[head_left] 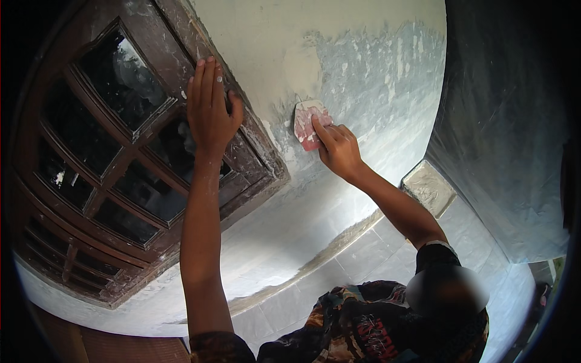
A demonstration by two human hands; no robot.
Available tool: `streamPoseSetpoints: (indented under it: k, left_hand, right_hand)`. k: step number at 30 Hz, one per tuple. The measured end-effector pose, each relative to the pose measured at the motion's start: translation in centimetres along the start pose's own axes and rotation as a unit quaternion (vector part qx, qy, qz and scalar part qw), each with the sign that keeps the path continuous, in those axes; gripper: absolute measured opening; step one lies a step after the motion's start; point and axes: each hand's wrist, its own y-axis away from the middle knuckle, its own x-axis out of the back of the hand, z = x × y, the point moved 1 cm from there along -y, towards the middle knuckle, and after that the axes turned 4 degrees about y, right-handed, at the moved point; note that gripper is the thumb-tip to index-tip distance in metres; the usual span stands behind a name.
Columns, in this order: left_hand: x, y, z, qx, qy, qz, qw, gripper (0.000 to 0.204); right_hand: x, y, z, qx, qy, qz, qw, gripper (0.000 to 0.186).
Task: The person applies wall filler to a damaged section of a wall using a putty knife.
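Note:
My left hand lies flat with its fingers stretched along the side of a dark brown wooden window frame, which is flecked with pale smears. My right hand grips a pinkish-red flat putty scraper, its thumb pressed on the face of the blade. Cream putty is smeared over the scraper, mostly near its upper edge. The scraper is against the wall just right of the frame. Smooth cream coating covers the wall above, while a patchy grey area spreads to the right.
Dark glass panes fill the window at left. Below right, a shallow rectangular tray of greyish putty sits by the wall's foot on grey floor tiles. A translucent plastic sheet hangs along the right side.

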Motion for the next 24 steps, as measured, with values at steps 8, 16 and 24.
streamPoseSetpoints:
  k: [8, 16, 24]
  left_hand:
    - [0.0, -0.1, 0.3, 0.0, -0.004, 0.001, 1.0, 0.057]
    - [-0.1, -0.1, 0.1, 0.0, -0.002, 0.002, 1.0, 0.057]
    - [0.0, -0.4, 0.4, 0.005, -0.014, -0.001, 1.0, 0.052]
  right_hand:
    - [2.1, -5.8, 1.6, -0.061, 0.016, 0.063, 0.996, 0.07]
    - [1.3, -0.6, -1.6, -0.02, -0.038, 0.008, 0.999, 0.075]
    - [1.0, -4.6, 1.2, -0.082, 0.031, 0.022, 0.996, 0.072]
